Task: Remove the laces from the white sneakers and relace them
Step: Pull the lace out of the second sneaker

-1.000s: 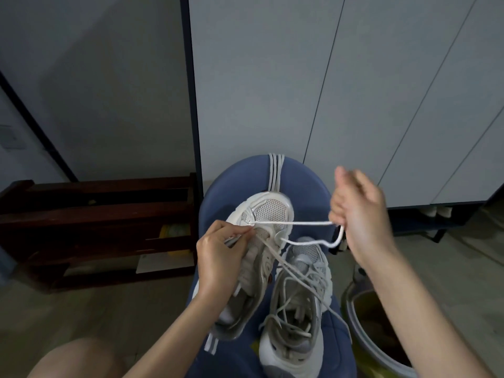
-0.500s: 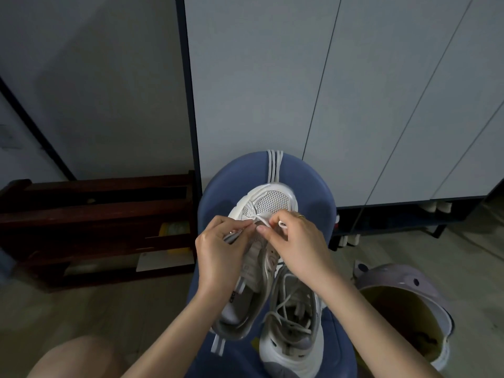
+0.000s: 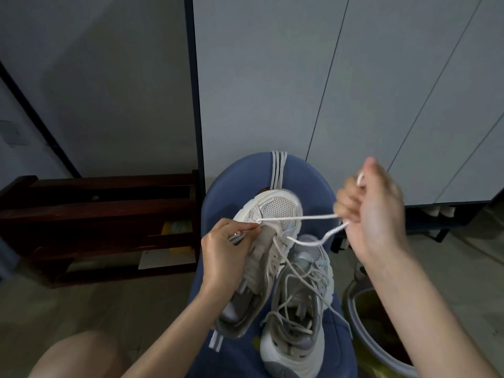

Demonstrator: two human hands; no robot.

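Observation:
Two white sneakers lie on a blue stool (image 3: pixel 226 186). My left hand (image 3: pixel 227 252) grips the left sneaker (image 3: pixel 275 211) near its toe eyelets, fingers curled over its side. A white lace (image 3: pixel 297 218) runs taut from those eyelets to my right hand (image 3: pixel 373 211), which holds it in curled fingers up and to the right of the shoe. A second strand sags back toward the tongue. The right sneaker (image 3: pixel 297 317) lies beside it, its laces loose and tangled across the opening.
A dark wooden shoe rack (image 3: pixel 95 222) stands at the left. Grey cabinet doors (image 3: pixel 354 91) rise behind the stool. A round bin (image 3: pixel 381 336) sits on the floor at the lower right. My knee (image 3: pixel 79 356) shows at the lower left.
Half a second ago my right hand was at the toe eyelets beside my left hand. It has pulled away up and to the right, drawing the lace taut through the eyelet.

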